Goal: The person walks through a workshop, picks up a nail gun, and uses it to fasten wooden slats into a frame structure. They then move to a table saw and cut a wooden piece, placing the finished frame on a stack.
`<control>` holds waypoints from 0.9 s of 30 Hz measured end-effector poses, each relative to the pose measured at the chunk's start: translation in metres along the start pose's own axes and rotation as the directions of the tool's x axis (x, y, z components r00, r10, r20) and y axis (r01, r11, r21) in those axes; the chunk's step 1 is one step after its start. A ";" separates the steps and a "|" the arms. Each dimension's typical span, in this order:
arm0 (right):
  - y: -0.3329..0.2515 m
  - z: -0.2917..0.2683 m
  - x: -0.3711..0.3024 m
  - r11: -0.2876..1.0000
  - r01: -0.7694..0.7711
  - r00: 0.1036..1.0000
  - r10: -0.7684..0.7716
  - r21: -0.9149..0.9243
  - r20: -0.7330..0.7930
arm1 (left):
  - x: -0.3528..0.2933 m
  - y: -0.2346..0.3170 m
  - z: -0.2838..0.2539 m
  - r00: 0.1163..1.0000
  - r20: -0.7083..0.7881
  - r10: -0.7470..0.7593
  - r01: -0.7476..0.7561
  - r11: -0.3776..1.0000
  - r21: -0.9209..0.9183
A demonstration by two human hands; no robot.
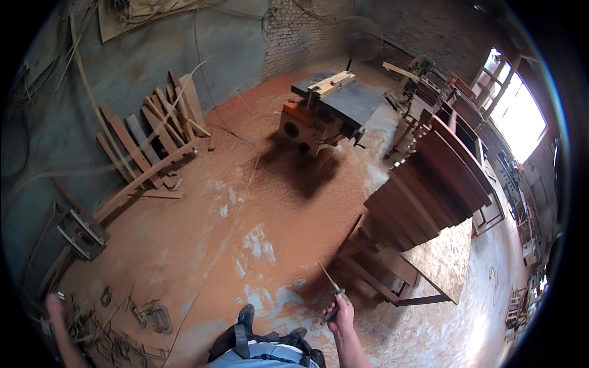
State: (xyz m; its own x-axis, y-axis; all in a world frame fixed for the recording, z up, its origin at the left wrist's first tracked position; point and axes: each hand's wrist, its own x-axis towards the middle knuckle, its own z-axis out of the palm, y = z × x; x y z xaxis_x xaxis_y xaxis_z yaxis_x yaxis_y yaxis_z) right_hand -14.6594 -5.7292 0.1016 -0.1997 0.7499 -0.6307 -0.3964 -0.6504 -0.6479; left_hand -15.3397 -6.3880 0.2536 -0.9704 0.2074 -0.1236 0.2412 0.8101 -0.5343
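My right hand (341, 315) is closed around the dark handle of a pistol-shaped tool (334, 284) with a long, thin, tapering metal tip. It is held over the dusty floor, with the tip pointing forward and slightly left. To its right stands a large stack of dark reddish-brown boards (423, 184) on a wooden frame (386, 273). At the far left rim is my left hand (55, 305), small and blurred, with a bright spot by its fingers. Whether it holds anything is unclear. Several metal clamps (153, 317) lie on the floor nearby.
A table saw (362, 101) with pale wood strips on top stands ahead, surrounded by reddish sawdust. Planks (138, 142) lean against the left wall. A metal-framed box (81, 234) sits below them. Benches and machinery line the right, by a bright window (515, 110).
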 end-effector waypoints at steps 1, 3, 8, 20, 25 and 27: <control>-0.004 0.025 -0.003 0.999 0.014 1.000 -0.013 -0.033 0.020 | -0.029 0.053 0.020 0.982 0.109 0.155 -0.153 0.988 -0.032; -0.019 0.067 -0.014 0.995 0.036 0.998 -0.032 -0.091 0.047 | -0.077 0.179 -0.043 0.906 0.146 0.398 -0.337 0.885 -0.320; -0.016 0.180 -0.025 0.993 0.033 0.951 0.005 -0.117 0.308 | -0.180 0.319 -0.160 0.736 0.138 0.663 -0.274 0.477 -0.835; 0.023 0.290 -0.071 0.932 -0.345 0.693 0.172 0.112 0.700 | -0.252 0.465 -0.223 0.698 -0.463 0.547 -0.293 -0.372 -0.881; 0.012 0.277 -0.069 0.946 -0.299 0.715 0.135 0.125 0.686 | -0.279 0.487 -0.224 0.670 -0.285 0.685 -0.173 -0.230 -0.958; 0.008 0.267 -0.067 0.941 -0.318 0.724 0.159 0.119 0.671 | -0.288 0.494 -0.226 0.664 -0.258 0.702 -0.147 -0.216 -0.965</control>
State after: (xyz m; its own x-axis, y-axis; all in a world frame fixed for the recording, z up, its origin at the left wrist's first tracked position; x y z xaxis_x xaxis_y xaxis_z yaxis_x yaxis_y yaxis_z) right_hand -14.8882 -5.7526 0.2523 -0.8094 0.5201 -0.2729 -0.4162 -0.8357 -0.3584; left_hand -14.9388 -5.9235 0.2136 -0.4721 0.8478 -0.2418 0.1005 0.3242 0.9406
